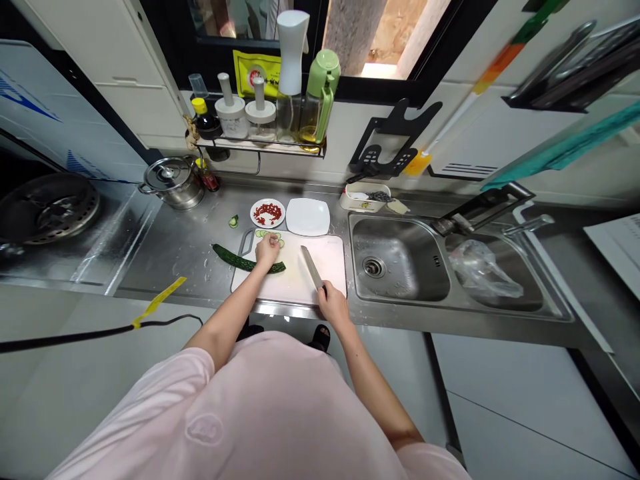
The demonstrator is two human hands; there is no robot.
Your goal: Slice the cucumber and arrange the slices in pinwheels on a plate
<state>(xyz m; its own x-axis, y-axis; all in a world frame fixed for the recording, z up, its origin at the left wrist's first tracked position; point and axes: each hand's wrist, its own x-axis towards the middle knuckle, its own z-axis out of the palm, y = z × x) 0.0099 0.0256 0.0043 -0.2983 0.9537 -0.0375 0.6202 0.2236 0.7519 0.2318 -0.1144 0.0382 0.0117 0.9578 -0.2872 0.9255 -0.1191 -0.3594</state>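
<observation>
My right hand (333,303) grips the handle of a kitchen knife (311,265), its blade slanting up and left over the white cutting board (295,287). At the board's upper left, my left hand (267,249) has its fingers bunched together among thin cucumber slices (261,233), and a slice seems to be between them. A long uncut cucumber (233,259) lies across the board's left edge, passing under my left wrist. Beyond the board are a white plate of chopped red pieces (254,217) and a bare white square plate (308,217). A cucumber end (233,221) rests on the counter.
To the right is a double sink (400,260) with a plastic bag (483,270) in one basin. A lidded pot (173,181) and a stove burner (47,207) stand left. A rack (260,145) of bottles and jars hangs on the wall. A yellow-tagged black cord (75,337) crosses the lower left.
</observation>
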